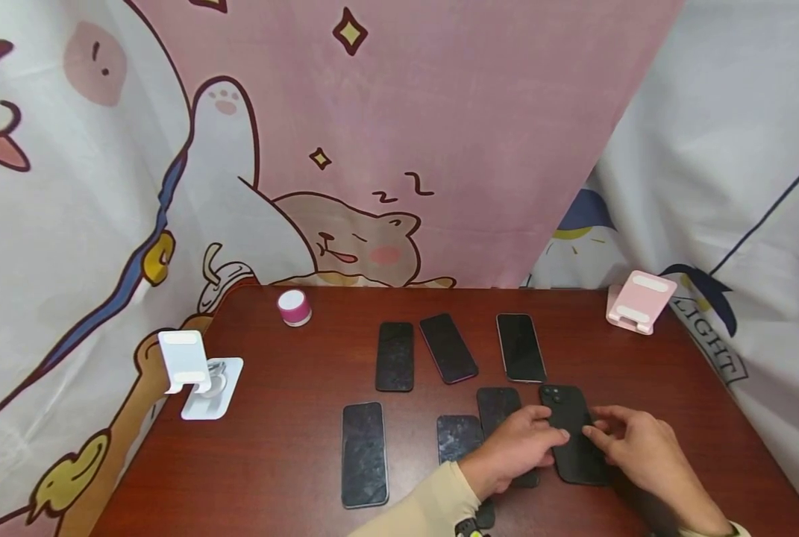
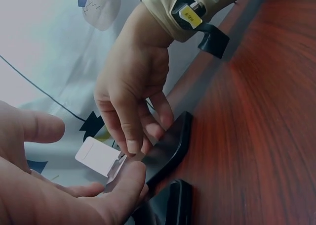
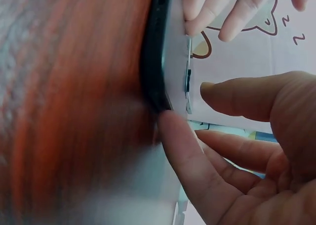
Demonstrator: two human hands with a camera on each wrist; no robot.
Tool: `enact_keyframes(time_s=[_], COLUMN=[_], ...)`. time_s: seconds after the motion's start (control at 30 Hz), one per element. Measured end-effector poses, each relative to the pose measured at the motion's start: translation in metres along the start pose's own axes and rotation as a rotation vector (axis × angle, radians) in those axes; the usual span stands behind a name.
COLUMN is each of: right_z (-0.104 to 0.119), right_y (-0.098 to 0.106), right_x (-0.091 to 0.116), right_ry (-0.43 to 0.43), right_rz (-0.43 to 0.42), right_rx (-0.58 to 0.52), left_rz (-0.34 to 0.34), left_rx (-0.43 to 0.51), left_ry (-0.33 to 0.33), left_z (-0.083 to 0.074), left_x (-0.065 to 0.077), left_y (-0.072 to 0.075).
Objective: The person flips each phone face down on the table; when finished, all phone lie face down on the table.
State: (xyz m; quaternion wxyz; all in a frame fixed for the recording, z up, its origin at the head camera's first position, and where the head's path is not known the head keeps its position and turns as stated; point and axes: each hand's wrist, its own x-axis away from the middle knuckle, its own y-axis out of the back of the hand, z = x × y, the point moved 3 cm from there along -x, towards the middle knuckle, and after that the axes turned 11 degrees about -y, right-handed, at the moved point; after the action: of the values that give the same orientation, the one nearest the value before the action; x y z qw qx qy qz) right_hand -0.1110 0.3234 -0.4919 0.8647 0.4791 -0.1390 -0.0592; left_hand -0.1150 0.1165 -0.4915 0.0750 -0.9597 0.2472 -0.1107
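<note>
A black smartphone lies back up at the right of the table, its camera bump at the far left corner. My left hand is at its left edge, the thumb over the back. My right hand is at the opposite edge. In the right wrist view, one right finger touches the phone's corner, while the thumb stays apart from it. Two more phones lie partly hidden beneath my left hand and forearm: a dark one and one with a smudged screen.
Farther back lie three phones: a black one, a tilted one and a silver-edged one. Another phone lies front left. A white stand, a pink stand and a pink-and-white jar stand near the table's edges.
</note>
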Motion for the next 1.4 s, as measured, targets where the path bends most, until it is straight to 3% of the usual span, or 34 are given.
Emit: enact_keyframes(time_s=[0.17, 0.4, 0.77, 0.97, 1.2, 1.4], right_z=[0.005, 0.021, 0.049, 0.062, 0.07, 0.075], right_y=[0.001, 0.0, -0.009, -0.021, -0.037, -0.044], right_x=[-0.001, 0.001, 0.0, 0.002, 0.004, 0.006], right_ry=[0.063, 0.113, 0.151, 0.159, 0.086, 0.066], right_rz=[-0.08, -0.141, -0.101, -0.005, 0.199, 0.262], right_rx=[0.058, 0.058, -0.008, -0.046, -0.152, -0.228], left_rz=[-0.007, -0.048, -0.166, -0.21, -0.172, -0.153], left_rx=[0.028, 0.068, 0.036, 0.017, 0.032, -0.006], left_ry=[-0.004, -0.074, -0.133, -0.147, -0.117, -0.094], left_z=[-0.001, -0.005, -0.013, -0.014, -0.016, -0.019], left_x=[0.002, 0.005, 0.018, 0.023, 0.023, 0.019], left_y=[0.008, 0.028, 0.063, 0.078, 0.085, 0.093])
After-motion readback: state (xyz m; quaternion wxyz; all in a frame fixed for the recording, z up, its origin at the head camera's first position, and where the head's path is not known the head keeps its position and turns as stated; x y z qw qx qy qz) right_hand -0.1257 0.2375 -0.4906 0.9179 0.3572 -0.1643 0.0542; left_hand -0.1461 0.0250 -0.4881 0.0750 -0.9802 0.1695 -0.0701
